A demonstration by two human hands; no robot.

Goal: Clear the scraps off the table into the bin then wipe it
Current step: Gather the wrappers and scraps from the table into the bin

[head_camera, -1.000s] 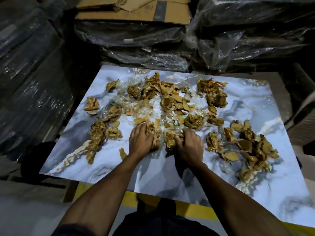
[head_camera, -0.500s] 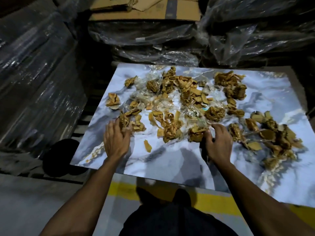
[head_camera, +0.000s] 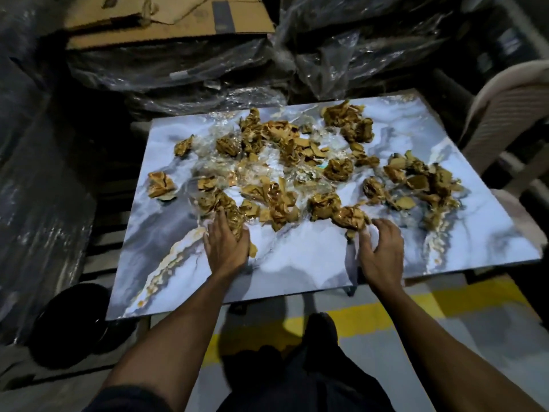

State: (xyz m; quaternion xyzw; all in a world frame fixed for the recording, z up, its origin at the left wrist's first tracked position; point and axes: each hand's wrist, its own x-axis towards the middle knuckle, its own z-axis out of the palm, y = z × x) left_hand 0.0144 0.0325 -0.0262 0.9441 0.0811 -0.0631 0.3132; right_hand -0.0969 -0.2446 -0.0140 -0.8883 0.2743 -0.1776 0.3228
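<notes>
Left hand (head_camera: 227, 248) has moved in from the edge, flat on scraps (head_camera: 279, 179); right hand (head_camera: 381, 251) cupped loose at 5 o'clock. Bin (head_camera: 69, 322) at 8 o'clock; a fast sweep could overshoot it.

Near edge: a bare band of the marble table (head_camera: 297, 263) runs along it, with both hands resting there.
Near-left corner: bare tabletop, open to reach.
Middle and far half: brown scraps (head_camera: 279, 200) and crumpled clear plastic (head_camera: 252, 171) lie thickly spread, with only thin gaps between them.
Right edge: a cluster of scraps (head_camera: 427, 179) lies close to it.
Far edge: plastic-wrapped bundles (head_camera: 208, 84) topped with cardboard (head_camera: 166, 22) stand against it.
Left of the table: a dark round bin (head_camera: 71, 322) stands on the floor by the near-left corner.
Right of the table: a pale chair (head_camera: 511, 114) stands close.
</notes>
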